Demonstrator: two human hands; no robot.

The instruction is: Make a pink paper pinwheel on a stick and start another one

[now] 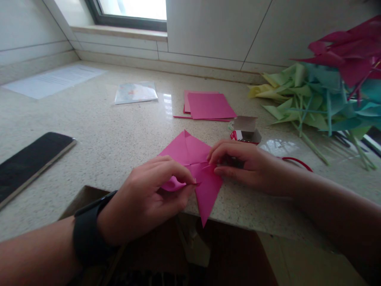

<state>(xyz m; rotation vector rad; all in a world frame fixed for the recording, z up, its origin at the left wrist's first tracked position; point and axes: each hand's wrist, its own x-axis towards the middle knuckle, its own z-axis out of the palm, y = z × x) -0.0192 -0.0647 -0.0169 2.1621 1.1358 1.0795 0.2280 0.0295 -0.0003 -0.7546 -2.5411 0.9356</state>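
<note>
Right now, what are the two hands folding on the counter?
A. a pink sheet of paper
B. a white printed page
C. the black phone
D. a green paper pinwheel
A: both the left hand and the right hand pinch the pink sheet of paper at its middle, while the green pinwheels and the black phone lie off to the sides, untouched.
</note>
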